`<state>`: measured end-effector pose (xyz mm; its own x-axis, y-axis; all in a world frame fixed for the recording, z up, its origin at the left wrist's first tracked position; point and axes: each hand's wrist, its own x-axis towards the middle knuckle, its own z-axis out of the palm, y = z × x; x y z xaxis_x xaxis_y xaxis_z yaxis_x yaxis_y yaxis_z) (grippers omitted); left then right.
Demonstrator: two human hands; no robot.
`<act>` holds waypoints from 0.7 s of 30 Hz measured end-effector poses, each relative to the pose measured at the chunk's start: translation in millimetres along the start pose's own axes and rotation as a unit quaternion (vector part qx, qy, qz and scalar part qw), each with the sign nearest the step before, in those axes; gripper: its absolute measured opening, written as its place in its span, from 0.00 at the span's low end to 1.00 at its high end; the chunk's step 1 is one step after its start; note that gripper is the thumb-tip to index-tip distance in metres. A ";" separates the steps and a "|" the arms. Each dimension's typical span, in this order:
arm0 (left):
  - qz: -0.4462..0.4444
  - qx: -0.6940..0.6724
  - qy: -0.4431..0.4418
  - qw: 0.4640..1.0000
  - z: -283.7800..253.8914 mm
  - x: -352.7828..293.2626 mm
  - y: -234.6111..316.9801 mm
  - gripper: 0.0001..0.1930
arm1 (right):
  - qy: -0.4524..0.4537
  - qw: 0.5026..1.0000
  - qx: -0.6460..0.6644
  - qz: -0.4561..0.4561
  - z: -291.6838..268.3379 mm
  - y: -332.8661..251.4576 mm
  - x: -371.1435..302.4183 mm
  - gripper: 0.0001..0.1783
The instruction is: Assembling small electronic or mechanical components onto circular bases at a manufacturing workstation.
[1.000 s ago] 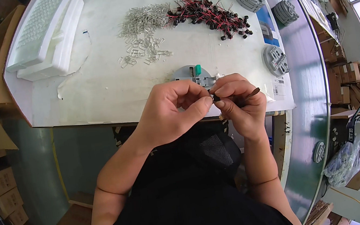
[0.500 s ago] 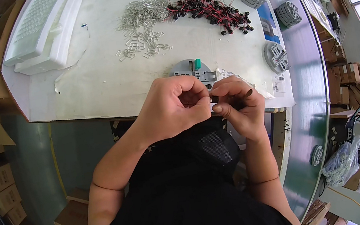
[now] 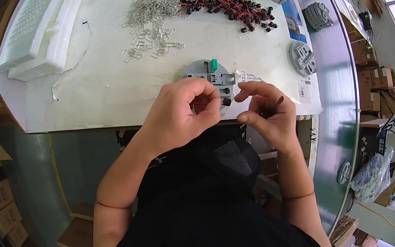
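Note:
My left hand (image 3: 180, 113) pinches a small black part (image 3: 226, 102), of the same look as those in the wired pile. Its far end sticks out past my fingertips and the rest is hidden. To its right, my right hand (image 3: 270, 112) is open, thumb and forefinger apart. A small dark brown piece (image 3: 280, 100) shows at its fingers; whether it is held or stuck on I cannot tell. Just beyond my hands a round grey fixture (image 3: 203, 68) with a green block (image 3: 213, 65) lies on the table, partly covered by the left hand.
Bent metal clips (image 3: 151, 9) lie heaped at the back, beside a pile of black parts with red and black wires (image 3: 227, 2). White foam trays (image 3: 41, 34) stand at the left. More grey fixtures (image 3: 302, 58) sit to the right. A printed white bag (image 3: 247, 75) lies behind my right hand.
My hands have drawn apart: the left moved slightly left with the black part, the right slightly right, its thumb and forefinger opening. The whole view shifted a little.

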<state>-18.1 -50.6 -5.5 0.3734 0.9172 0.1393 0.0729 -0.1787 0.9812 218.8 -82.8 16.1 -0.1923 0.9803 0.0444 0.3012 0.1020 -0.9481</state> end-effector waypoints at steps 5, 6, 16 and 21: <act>0.018 -0.026 -0.001 1.000 11.3 1.4 3.1 0.03 | 0.038 0.992 0.123 0.004 25.0 6.1 -2.1 0.13; 0.017 -0.026 0.000 1.000 11.3 1.5 2.6 0.03 | 0.065 0.984 0.168 0.002 28.0 8.1 -1.9 0.13; 0.051 0.208 0.013 0.977 3.8 12.4 -4.9 0.06 | -0.001 0.980 -0.196 -0.040 9.7 -4.2 18.6 0.13; 0.111 0.328 0.099 0.933 14.6 14.6 -24.2 0.07 | -0.041 0.937 -0.341 -0.065 14.5 -1.6 32.9 0.09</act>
<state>-0.9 -38.1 -29.2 0.2736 0.8674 0.4156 0.5892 -0.4927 0.6404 198.4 -53.1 14.5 -0.3320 0.9385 0.0950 0.7914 0.3319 -0.5133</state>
